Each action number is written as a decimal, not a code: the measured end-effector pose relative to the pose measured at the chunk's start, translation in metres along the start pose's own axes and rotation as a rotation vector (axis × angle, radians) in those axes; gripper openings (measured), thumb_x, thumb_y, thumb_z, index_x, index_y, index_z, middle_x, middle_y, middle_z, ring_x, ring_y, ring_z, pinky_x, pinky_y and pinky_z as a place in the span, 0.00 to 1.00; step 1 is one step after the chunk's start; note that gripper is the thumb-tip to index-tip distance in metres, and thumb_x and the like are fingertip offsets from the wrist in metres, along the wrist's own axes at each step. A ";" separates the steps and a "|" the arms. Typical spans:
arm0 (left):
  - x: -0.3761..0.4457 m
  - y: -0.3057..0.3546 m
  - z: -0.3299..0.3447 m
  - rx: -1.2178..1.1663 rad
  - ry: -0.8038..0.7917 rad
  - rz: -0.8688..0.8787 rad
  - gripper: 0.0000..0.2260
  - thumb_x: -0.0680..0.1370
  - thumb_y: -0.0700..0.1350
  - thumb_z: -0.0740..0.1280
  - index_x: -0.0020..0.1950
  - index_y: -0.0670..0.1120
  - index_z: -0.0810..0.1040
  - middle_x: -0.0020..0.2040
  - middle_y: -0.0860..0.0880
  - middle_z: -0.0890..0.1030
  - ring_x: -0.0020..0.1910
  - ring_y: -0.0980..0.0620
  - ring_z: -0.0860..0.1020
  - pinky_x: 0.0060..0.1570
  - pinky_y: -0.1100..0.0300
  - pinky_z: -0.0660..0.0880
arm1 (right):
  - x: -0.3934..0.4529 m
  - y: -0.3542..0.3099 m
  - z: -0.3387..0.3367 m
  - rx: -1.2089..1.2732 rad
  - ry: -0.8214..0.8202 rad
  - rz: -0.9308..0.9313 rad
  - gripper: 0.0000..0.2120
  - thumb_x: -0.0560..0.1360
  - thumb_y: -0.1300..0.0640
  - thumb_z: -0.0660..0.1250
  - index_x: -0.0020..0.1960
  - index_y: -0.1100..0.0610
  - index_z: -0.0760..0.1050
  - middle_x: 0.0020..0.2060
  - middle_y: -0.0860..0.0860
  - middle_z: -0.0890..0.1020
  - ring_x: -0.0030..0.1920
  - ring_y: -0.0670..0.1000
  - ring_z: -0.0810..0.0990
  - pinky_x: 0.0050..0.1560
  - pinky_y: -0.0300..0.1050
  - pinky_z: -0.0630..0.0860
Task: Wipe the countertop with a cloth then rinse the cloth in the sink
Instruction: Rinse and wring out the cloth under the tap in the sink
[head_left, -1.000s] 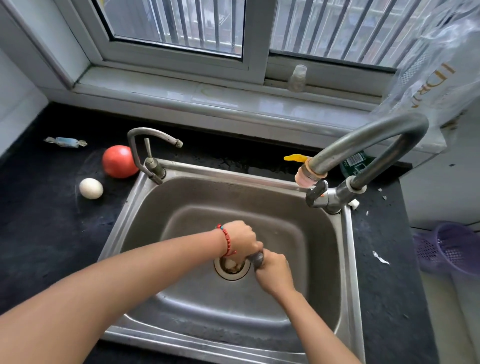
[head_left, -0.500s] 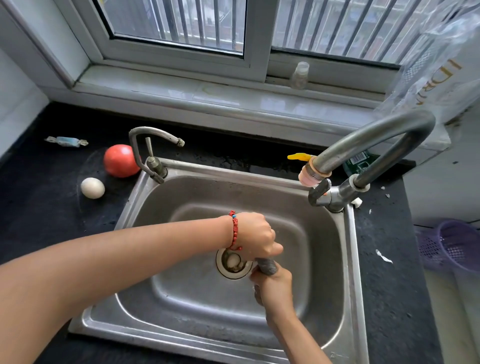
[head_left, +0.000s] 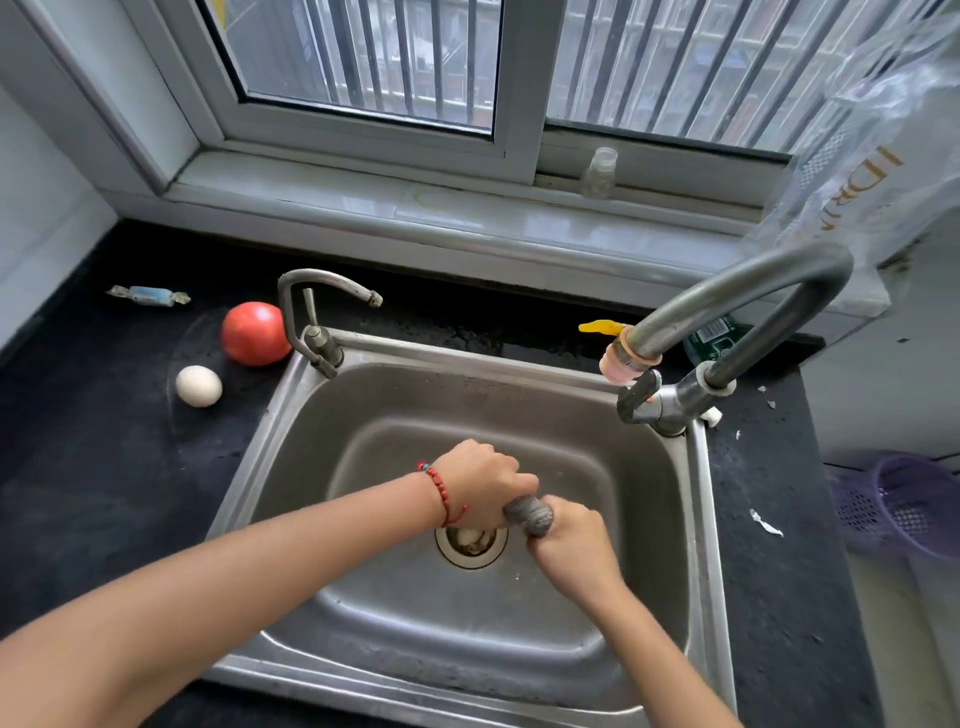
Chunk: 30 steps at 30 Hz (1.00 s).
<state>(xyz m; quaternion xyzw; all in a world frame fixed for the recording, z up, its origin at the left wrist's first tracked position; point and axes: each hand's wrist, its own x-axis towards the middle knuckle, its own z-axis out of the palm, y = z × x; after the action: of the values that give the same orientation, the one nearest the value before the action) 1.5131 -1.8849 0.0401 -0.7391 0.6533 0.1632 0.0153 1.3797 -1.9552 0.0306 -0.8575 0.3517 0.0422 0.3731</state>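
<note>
You're in the last step, by my read: wringing, not wiping. Your 2 hands meet over the sink (head_left: 701, 519) basin, just above the drain (head_left: 470, 545). Left hand (head_left: 483, 486), the one with the red bead bracelet (head_left: 441, 491), has its fingers curled round one end of the cloth (head_left: 530, 514); right hand (head_left: 569, 543) grips the other end. The cloth is a tight grey roll between your fists, twisted, held clear of the basin floor.

No water stream visible from either tap. The big faucet (head_left: 737, 312) at the right rim has its outlet off to the side of your hands; the small faucet (head_left: 317, 312) at the left corner points away too. So rinsing proper looks done or paused, can't tell which.

Countertop (head_left: 104, 467): dark, and I can't judge from here whether it was wiped. White scraps (head_left: 766, 522) sit on the right strip beside the sink, so that side may need another pass. Left side carries an egg (head_left: 198, 385), a tomato (head_left: 254, 332) and a wrapped candy (head_left: 148, 296) further back.

Left to do, probably: finish the squeeze, put the cloth down.
</note>
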 end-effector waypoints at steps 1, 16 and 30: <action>-0.005 0.001 0.003 -0.120 0.069 -0.088 0.10 0.70 0.49 0.64 0.46 0.45 0.74 0.44 0.42 0.81 0.42 0.37 0.78 0.36 0.56 0.65 | 0.003 0.001 -0.007 -0.156 0.053 -0.069 0.05 0.66 0.61 0.63 0.34 0.55 0.68 0.34 0.58 0.81 0.38 0.63 0.76 0.32 0.47 0.64; -0.051 0.044 0.020 -1.305 0.311 -0.812 0.11 0.69 0.41 0.71 0.35 0.47 0.69 0.26 0.48 0.73 0.23 0.49 0.72 0.24 0.62 0.67 | 0.001 0.003 -0.016 0.725 0.134 0.278 0.23 0.73 0.60 0.66 0.66 0.56 0.64 0.47 0.54 0.77 0.35 0.49 0.78 0.33 0.37 0.72; -0.087 0.044 -0.007 -1.972 0.085 -0.524 0.08 0.61 0.44 0.77 0.34 0.42 0.81 0.27 0.48 0.81 0.26 0.52 0.79 0.30 0.63 0.73 | -0.017 -0.031 -0.028 1.505 -0.041 0.155 0.10 0.64 0.61 0.67 0.42 0.66 0.76 0.29 0.55 0.83 0.31 0.51 0.82 0.34 0.42 0.80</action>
<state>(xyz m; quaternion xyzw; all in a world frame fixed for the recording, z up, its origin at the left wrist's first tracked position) 1.4634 -1.8090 0.0777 -0.5476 0.0459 0.5935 -0.5880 1.3810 -1.9496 0.0757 -0.3434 0.3381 -0.1671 0.8602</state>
